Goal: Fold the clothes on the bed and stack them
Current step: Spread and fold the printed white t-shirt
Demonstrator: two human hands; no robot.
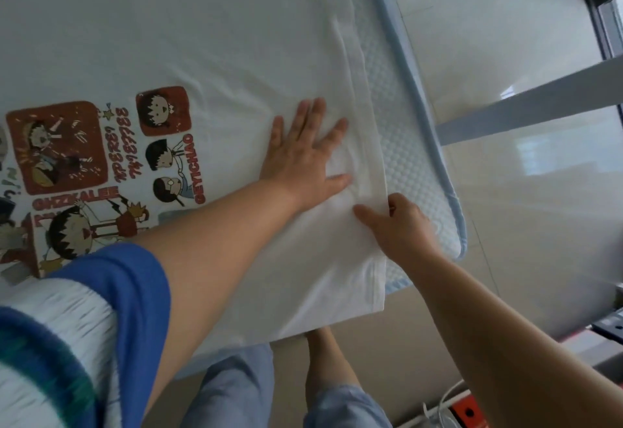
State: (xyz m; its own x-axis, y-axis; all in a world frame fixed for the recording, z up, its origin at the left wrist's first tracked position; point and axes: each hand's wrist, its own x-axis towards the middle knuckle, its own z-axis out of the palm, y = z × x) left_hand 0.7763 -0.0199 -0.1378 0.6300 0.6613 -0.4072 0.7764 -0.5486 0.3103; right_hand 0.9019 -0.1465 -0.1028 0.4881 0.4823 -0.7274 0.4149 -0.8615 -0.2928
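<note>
A white T-shirt [209, 40] with red-brown cartoon prints lies spread flat over the bed [404, 158], its hem toward the bed's right edge. My left hand [303, 151] presses flat on the shirt near the hem, fingers straight and spread. My right hand [397, 229] grips the hem at the shirt's lower right: the thumb lies on top of the cloth and the fingers curl under the edge.
The bed has a light blue quilted cover with a blue piped edge [421, 97]. A glossy tiled floor [522, 191] lies to the right, crossed by a grey metal bar [539, 97]. My legs [330, 360] stand against the bed's near edge.
</note>
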